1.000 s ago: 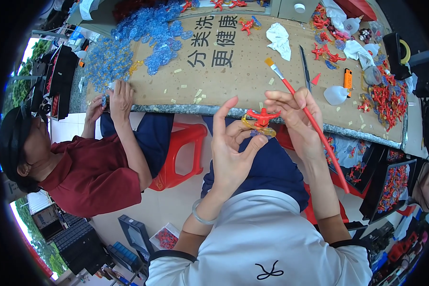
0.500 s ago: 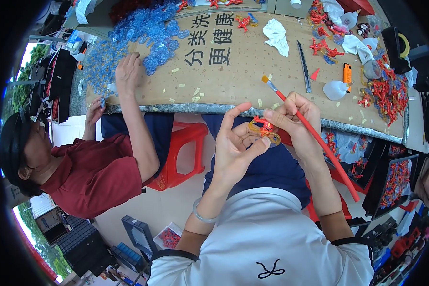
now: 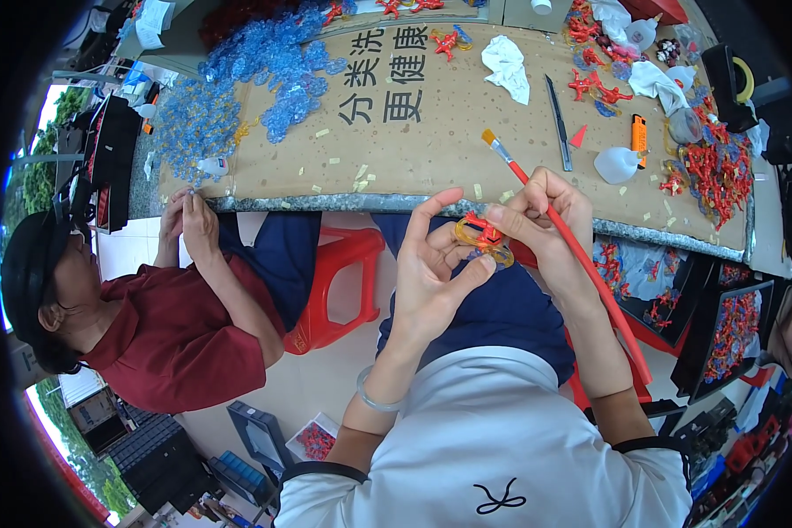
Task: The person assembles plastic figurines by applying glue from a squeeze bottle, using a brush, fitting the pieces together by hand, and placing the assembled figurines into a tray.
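Note:
My left hand [image 3: 431,273] pinches a small red plastic figure with translucent yellow rings [image 3: 481,234] between thumb and fingers, its index finger raised apart. Meeting it from the other side, my right hand [image 3: 550,207] has its thumb at the figure's edge. That same hand grips a paintbrush [image 3: 583,255] with a red handle, its yellowish bristles pointing up and left over the table edge. Both hands are above my lap, just in front of the table. My fingers partly cover the figure, so its full shape is hidden.
On the cardboard-covered table [image 3: 282,172] lie a black cutter knife [image 3: 558,123], an orange lighter [image 3: 639,139], a squat translucent bottle [image 3: 617,165], red figures [image 3: 717,176] and blue plastic pieces [image 3: 273,66]. A co-worker [image 3: 167,334] sits at left. Trays of figures [image 3: 730,339] stand at right.
The figure has turned slightly between my fingers, and the brush handle has shifted a little left at its lower end. The co-worker's hand has drawn back from the blue pieces to the other hand.

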`<act>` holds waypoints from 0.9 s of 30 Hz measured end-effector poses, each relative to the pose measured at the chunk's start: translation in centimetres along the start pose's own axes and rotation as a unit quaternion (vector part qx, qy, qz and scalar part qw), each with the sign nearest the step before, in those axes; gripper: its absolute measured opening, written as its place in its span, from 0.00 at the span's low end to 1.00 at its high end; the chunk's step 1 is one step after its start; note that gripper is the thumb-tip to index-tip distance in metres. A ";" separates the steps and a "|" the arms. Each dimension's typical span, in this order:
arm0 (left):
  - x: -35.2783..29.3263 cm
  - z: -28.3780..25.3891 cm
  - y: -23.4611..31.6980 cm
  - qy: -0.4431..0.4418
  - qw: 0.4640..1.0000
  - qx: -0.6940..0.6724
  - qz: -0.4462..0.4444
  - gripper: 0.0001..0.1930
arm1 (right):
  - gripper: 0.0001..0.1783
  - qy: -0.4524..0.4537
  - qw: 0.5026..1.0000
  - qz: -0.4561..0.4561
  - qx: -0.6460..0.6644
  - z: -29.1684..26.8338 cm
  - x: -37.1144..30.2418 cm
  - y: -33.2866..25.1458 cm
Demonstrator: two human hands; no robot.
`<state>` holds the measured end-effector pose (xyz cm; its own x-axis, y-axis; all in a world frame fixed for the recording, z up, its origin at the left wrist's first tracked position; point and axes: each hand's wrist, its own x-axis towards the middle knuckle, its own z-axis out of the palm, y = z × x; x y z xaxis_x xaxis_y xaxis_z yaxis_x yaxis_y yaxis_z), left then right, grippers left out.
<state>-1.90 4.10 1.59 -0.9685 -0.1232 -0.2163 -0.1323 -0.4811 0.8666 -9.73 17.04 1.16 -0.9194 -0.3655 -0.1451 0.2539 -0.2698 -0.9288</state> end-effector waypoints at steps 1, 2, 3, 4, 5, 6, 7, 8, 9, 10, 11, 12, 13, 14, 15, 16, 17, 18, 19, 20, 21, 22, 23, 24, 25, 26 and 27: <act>0.0 0.1 0.1 0.004 1.000 0.009 0.009 0.34 | 0.21 -0.005 1.000 -0.007 0.000 -0.1 0.0 0.0; 0.0 0.2 0.1 0.009 1.000 0.018 0.017 0.34 | 0.21 -0.005 1.000 -0.007 0.000 -0.2 0.1 0.1; 0.0 0.2 0.0 0.010 1.000 0.018 0.018 0.34 | 0.20 -0.015 1.000 -0.006 0.015 -0.3 0.1 0.3; 0.0 0.2 -0.1 0.015 0.999 0.028 0.035 0.34 | 0.20 -0.024 0.999 -0.004 0.031 -0.3 0.1 0.4; 0.0 0.2 -0.1 0.021 0.998 0.038 0.052 0.34 | 0.20 -0.026 0.999 -0.004 0.031 -0.3 0.2 0.6; 0.0 0.1 -0.2 0.021 0.998 0.039 0.052 0.34 | 0.20 -0.034 0.998 -0.009 0.049 -0.3 0.2 0.7; -0.1 0.0 -0.2 0.025 0.996 0.066 0.060 0.34 | 0.20 -0.041 0.997 -0.014 0.066 -0.2 0.2 0.8; -0.2 -0.1 -0.3 0.029 0.993 0.094 0.068 0.35 | 0.20 -0.041 0.997 -0.014 0.067 -0.2 0.1 0.8; -0.2 -0.1 -0.4 0.027 0.993 0.094 0.068 0.35 | 0.19 -0.045 0.996 -0.015 0.071 -0.3 0.0 0.8; -0.2 -0.1 -0.5 0.026 0.989 0.118 0.082 0.35 | 0.19 -0.047 0.996 -0.017 0.074 -0.4 -0.1 0.7; -0.2 0.0 -0.5 0.022 0.985 0.141 0.096 0.35 | 0.19 -0.041 0.996 -0.020 0.073 -0.5 -0.3 0.5; -0.1 0.3 -0.6 0.006 0.986 0.138 0.093 0.35 | 0.19 -0.043 0.996 -0.031 0.078 -0.9 -0.7 0.1; 0.0 0.7 -0.6 -0.001 0.984 0.145 0.102 0.36 | 0.19 -0.041 0.995 -0.043 0.080 -1.3 -1.0 -0.5; 0.0 1.1 -0.6 -0.012 0.982 0.150 0.110 0.37 | 0.19 -0.048 0.997 -0.051 0.028 -1.7 -1.6 -1.2; 0.1 1.6 -0.8 -0.024 0.987 0.129 0.095 0.40 | 0.19 -0.039 0.995 -0.085 0.015 -2.4 -1.9 -1.1; 0.2 2.3 -1.3 -0.044 0.993 0.079 0.079 0.44 | 0.19 -0.034 0.991 -0.127 -0.004 -3.5 -2.3 -0.9; 0.1 2.5 -1.2 -0.061 0.993 0.073 0.071 0.47 | 0.21 -0.035 0.991 -0.126 -0.040 -4.4 -3.0 -2.1; 0.0 2.7 -1.0 -0.067 0.993 0.081 0.058 0.48 | 0.20 -0.042 0.986 -0.159 -0.018 -5.3 -3.8 -2.6; -0.2 2.8 -1.2 -0.062 0.992 0.089 0.067 0.47 | 0.20 -0.014 0.984 -0.174 -0.045 -6.4 -4.9 -3.2; 0.0 3.0 -1.3 -0.063 0.990 0.105 0.067 0.46 | 0.20 0.014 0.980 -0.186 -0.073 -7.7 -6.3 -3.7; 0.5 3.0 -1.4 -0.077 0.987 0.121 0.071 0.45 | 0.20 0.086 0.971 -0.198 -0.108 -9.5 -8.1 -3.8; 0.9 3.2 -1.6 -0.091 0.984 0.132 0.082 0.40 | 0.19 0.149 0.957 -0.207 -0.141 -11.1 -9.8 -4.2; 1.2 3.6 -1.7 -0.101 0.980 0.148 0.084 0.37 | 0.16 0.240 0.943 -0.231 -0.017 -11.8 -11.5 -4.5; 1.3 3.8 -1.2 -0.097 0.976 0.169 0.095 0.35 | 0.15 0.308 0.912 -0.248 -0.108 -14.2 -13.2 -4.6; 1.6 3.8 -1.3 -0.106 0.977 0.163 0.091 0.35 | 0.15 0.379 0.880 -0.254 -0.134 -16.4 -14.9 -5.4; 1.1 3.4 -0.2 -0.089 0.972 0.191 0.104 0.34 | 0.16 0.425 0.829 -0.283 -0.229 -19.1 -15.9 -5.8; 1.8 4.0 -1.0 -0.104 0.970 0.197 0.099 0.32 | 0.15 0.507 0.766 -0.289 -0.271 -22.4 -19.0 -7.0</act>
<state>-4.32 7.87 2.10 -0.9993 0.0183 0.0319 0.0301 -0.0911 0.9954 -0.79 45.83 2.77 -0.6612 0.6296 0.4079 -0.1919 0.3837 -0.9033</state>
